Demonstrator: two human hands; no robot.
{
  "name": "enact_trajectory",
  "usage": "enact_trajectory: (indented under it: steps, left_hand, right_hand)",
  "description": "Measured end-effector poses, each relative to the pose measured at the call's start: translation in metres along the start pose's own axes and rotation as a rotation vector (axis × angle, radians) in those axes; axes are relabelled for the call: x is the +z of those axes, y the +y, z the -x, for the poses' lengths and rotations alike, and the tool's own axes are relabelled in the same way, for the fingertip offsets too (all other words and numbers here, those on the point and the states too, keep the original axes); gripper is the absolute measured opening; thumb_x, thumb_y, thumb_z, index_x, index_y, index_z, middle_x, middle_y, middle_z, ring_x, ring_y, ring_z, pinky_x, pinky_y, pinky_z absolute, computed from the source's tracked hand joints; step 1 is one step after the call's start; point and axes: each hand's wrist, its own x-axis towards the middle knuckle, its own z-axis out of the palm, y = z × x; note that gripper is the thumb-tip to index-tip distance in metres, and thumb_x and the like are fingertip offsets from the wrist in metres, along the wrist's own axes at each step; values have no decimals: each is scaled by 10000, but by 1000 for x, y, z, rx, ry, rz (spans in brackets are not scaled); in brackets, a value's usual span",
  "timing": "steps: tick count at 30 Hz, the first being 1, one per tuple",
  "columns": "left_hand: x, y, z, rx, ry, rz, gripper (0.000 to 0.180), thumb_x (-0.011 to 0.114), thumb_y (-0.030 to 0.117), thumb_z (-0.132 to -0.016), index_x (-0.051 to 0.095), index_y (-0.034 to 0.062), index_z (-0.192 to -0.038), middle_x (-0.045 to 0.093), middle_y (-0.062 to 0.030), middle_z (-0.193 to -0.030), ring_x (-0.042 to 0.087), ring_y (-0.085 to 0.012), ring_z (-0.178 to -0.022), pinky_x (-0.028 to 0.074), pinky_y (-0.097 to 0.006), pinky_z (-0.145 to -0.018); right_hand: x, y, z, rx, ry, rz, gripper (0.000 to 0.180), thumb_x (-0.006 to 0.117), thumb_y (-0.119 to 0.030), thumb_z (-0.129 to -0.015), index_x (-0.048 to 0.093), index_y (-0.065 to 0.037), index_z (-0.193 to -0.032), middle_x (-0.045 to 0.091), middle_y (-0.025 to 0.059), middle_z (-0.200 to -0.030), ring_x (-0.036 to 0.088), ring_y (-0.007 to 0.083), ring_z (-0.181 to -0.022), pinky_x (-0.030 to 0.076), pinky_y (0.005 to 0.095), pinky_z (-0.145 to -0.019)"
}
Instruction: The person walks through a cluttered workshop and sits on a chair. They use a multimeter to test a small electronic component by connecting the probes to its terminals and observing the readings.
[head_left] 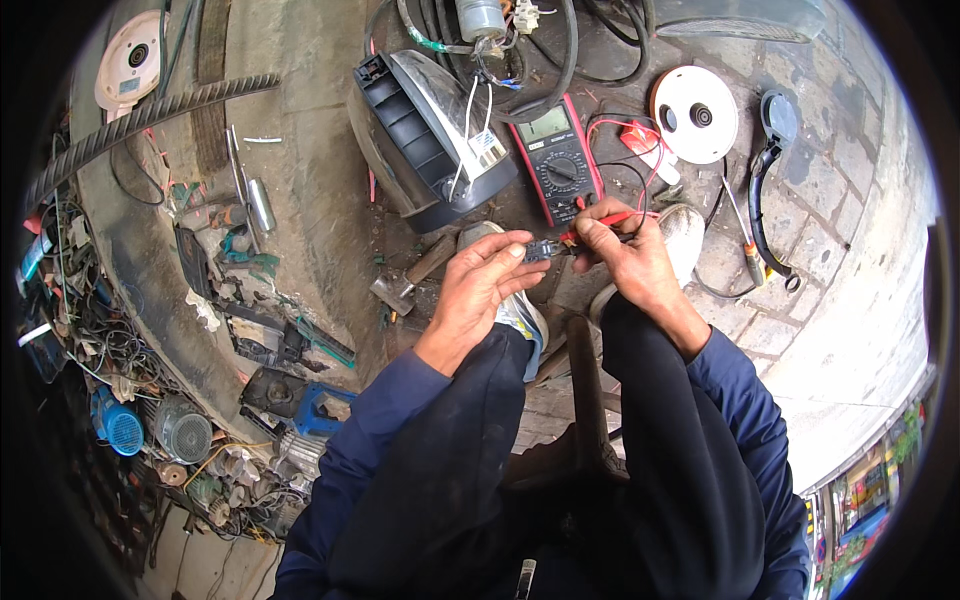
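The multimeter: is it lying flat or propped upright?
Flat. The multimeter lies face up on the ground, with its display and dial toward the camera and its red lead looped beside it.

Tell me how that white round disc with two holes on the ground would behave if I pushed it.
The white round disc with two holes lies flat on the stone paving, so it would probably slide, not roll. It looks like thin plastic, likely light. Red wire at its edge might snag.

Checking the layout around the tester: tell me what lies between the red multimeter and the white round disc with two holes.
In the head view, red test leads loop across the ground between the red multimeter and the white round disc.
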Motion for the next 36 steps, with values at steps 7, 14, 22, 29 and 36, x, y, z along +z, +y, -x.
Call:
enact_trajectory:
  steps: [7,14,22,29,36]
  left_hand:
    - [-1,1,-1,16,-37,49,304,554,178,-1068,589,-40,-1278,656,-158,-1230,701,-344,-1115,603,-417,-944]
    - [0,4,-1,-10,-20,96,303,543,195,-1074,585,-44,-1255,643,-169,-1246,705,-350,-1095,609,-424,-934]
    - [2,-2,-3,-3,-47,18,273,657,103,-1005,600,-3,-1250,671,-100,-1145,714,-258,-1057,607,-372,-918]
    - [2,-6,-6,3,-39,-31,279,693,95,-984,598,4,-1229,684,-99,-1087,711,-200,-977,586,-300,-862]
    - [2,-6,-6,7,-27,-52,286,697,91,-980,589,-13,-1223,678,-98,-1067,710,-194,-947,585,-291,-836]
  right_hand:
    - [0,-1,1,-2,5,-9,160,624,-143,-1032,662,8,-995,700,45,-854,689,115,-647,565,255,-611]
    - [0,-2,0,-1,7,13,171,622,-153,-1036,662,8,-993,696,40,-841,683,106,-648,562,252,-617]
    - [5,-3,3,-21,-1,44,146,636,-142,-1030,664,-1,-1006,686,28,-840,679,105,-664,545,253,-628]
    - [7,-5,5,-59,-37,104,139,630,-119,-1030,670,5,-983,663,20,-871,677,97,-695,526,249,-637]
    - [8,-5,6,-73,-41,128,143,622,-121,-1031,662,4,-977,665,16,-824,674,91,-686,525,249,-633]
